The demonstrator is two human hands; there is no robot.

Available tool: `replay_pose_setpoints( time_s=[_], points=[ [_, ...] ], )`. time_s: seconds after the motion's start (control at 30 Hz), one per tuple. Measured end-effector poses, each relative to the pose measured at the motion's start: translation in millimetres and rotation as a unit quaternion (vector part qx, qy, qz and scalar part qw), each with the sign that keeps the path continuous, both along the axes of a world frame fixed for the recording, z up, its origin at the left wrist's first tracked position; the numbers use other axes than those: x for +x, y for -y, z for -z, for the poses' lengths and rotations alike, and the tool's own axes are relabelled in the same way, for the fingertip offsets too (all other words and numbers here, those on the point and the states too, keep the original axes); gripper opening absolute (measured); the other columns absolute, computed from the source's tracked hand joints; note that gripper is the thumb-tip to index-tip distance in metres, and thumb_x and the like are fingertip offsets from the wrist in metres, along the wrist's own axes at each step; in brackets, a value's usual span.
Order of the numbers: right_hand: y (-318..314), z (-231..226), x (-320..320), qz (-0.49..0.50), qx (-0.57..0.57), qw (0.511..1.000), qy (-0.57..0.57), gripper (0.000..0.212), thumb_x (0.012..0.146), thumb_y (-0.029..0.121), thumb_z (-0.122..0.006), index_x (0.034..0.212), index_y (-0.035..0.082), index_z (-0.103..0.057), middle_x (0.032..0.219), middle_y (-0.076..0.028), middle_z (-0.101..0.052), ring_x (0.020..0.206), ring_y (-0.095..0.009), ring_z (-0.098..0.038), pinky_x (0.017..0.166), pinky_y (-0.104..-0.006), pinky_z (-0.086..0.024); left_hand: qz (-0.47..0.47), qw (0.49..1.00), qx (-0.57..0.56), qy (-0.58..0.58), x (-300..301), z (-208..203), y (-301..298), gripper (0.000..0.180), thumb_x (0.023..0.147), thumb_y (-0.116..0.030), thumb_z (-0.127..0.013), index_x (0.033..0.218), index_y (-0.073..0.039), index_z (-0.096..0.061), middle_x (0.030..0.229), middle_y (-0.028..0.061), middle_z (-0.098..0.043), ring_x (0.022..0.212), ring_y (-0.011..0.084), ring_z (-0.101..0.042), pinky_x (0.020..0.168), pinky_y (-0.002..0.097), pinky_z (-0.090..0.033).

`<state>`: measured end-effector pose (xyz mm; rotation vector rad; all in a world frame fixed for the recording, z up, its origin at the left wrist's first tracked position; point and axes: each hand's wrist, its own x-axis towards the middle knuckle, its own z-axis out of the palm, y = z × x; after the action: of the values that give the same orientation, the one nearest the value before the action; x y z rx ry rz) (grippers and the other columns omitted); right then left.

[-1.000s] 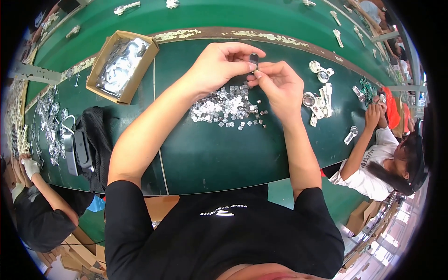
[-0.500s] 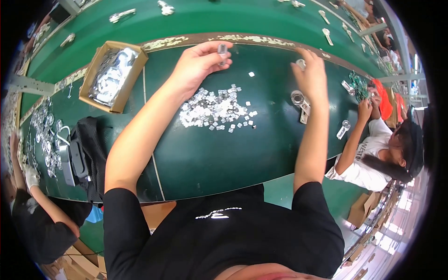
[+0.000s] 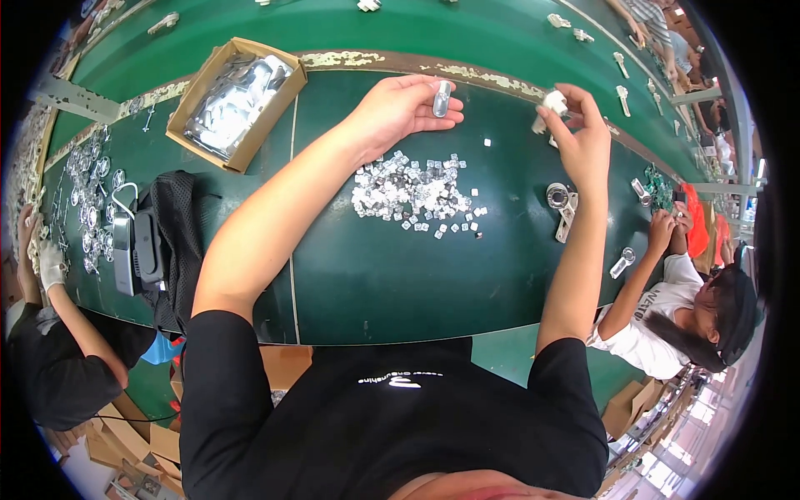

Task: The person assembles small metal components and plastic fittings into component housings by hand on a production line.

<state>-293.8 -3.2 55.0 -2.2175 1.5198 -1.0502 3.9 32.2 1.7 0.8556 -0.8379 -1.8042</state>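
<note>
My left hand holds a small silver, rounded oblong cover piece at its fingertips, shiny side up. To its right, my right hand pinches a white plastic part between thumb and fingers; motion smears its lower end. Below my left hand lies a loose pile of small clear and silvery square pieces. Beside my right forearm is a grey-and-white part with a round ring head and a handle, partly overlapping a similar one.
A cardboard box of silver pieces stands at the left. Nearer are a black bag and a grey device. A green conveyor carrying white parts runs beyond the table. Co-workers sit at both sides, one near a ring-headed part.
My head view has shifted, so the table things appear displaced. In my left hand the silver piece has turned to show its broad face. The white part in my right hand now shows more plainly.
</note>
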Motion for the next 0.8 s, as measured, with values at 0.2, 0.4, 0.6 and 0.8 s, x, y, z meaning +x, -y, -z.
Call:
replay_pose_setpoints(
  time_s=[0.2, 0.4, 0.6, 0.8],
  points=[
    [1, 0, 73, -0.132, 0.164, 0.937, 0.279, 0.037, 0.093, 0.008, -0.081, 0.125, 0.001, -0.065, 0.096, -0.002, -0.071, 0.082, -0.007, -0.064, 0.069, -0.0215, -0.05, 0.005, 0.999, 0.004, -0.032, 1, 6, 3, 0.04, 0.112, -0.021, -0.047, 0.136, 0.01, -0.058, 0.126, 0.0254, -0.068, 0.118, 0.0321, -0.07, 0.107, 0.0413, -0.057],
    [9, 6, 115, -0.066, 0.154, 0.975, 0.146, 0.043, 0.092, 0.034, -0.082, 0.121, 0.002, -0.078, 0.091, -0.003, -0.071, 0.077, -0.008, -0.062, 0.07, -0.0262, -0.051, 0.008, 0.999, -0.004, -0.048, -1, 7, 3, 0.039, 0.111, -0.014, -0.044, 0.135, 0.014, -0.056, 0.129, 0.0249, -0.067, 0.121, 0.0319, -0.069, 0.11, 0.0423, -0.055],
    [18, 8, 125, -0.063, 0.103, 0.99, 0.072, 0.045, 0.089, 0.041, -0.082, 0.121, 0.009, -0.08, 0.088, -0.007, -0.071, 0.076, -0.016, -0.066, 0.071, -0.0316, -0.054, 0.02, 0.998, -0.001, -0.051, 0, 6, 3, 0.036, 0.107, -0.005, -0.041, 0.135, 0.014, -0.055, 0.127, 0.0231, -0.067, 0.119, 0.0306, -0.069, 0.11, 0.0421, -0.055],
    [14, 9, 131, -0.063, 0.12, 0.989, 0.056, 0.041, 0.093, 0.034, -0.08, 0.124, 0.007, -0.078, 0.083, -0.001, -0.061, 0.074, -0.009, -0.055, 0.068, -0.0278, -0.047, 0.023, 0.998, -0.003, -0.057, 1, 6, 3, 0.033, 0.106, -0.003, -0.043, 0.132, 0.012, -0.057, 0.124, 0.0218, -0.069, 0.116, 0.0293, -0.071, 0.107, 0.0402, -0.057]
  ],
)
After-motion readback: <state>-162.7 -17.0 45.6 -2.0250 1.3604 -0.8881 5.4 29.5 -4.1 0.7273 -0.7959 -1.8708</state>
